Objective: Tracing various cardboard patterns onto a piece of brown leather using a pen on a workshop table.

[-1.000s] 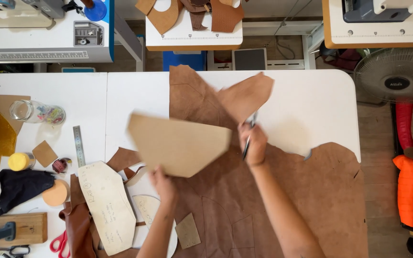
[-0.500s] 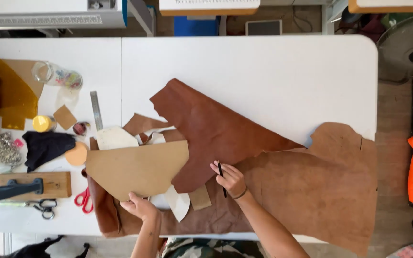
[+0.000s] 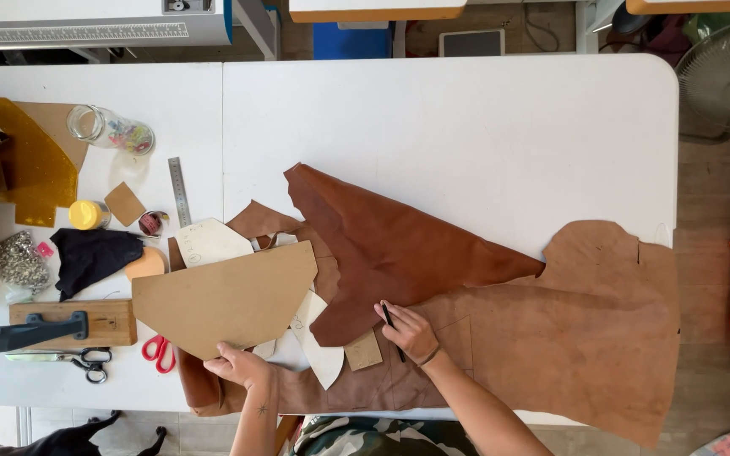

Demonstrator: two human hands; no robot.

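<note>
The left hand [image 3: 242, 366] pinched the near edge of a large tan cardboard pattern [image 3: 228, 297], holding it flat and off to the side so the hide beside it lay exposed. The right hand [image 3: 410, 331] was closed around a thin dark pen [image 3: 392, 328], or possibly an awl, since the tool was too small to tell, and it rested on the leather hide [image 3: 551, 338] just beside the folded-over flap [image 3: 399, 245], whose darker face was turned up. Smaller white patterns [image 3: 213, 243] lay stacked under the cardboard, within reach. Red-handled scissors [image 3: 159, 351], a steel ruler [image 3: 179, 191] and a jar [image 3: 110, 129] sat further left on the white table [image 3: 466, 118].
</note>
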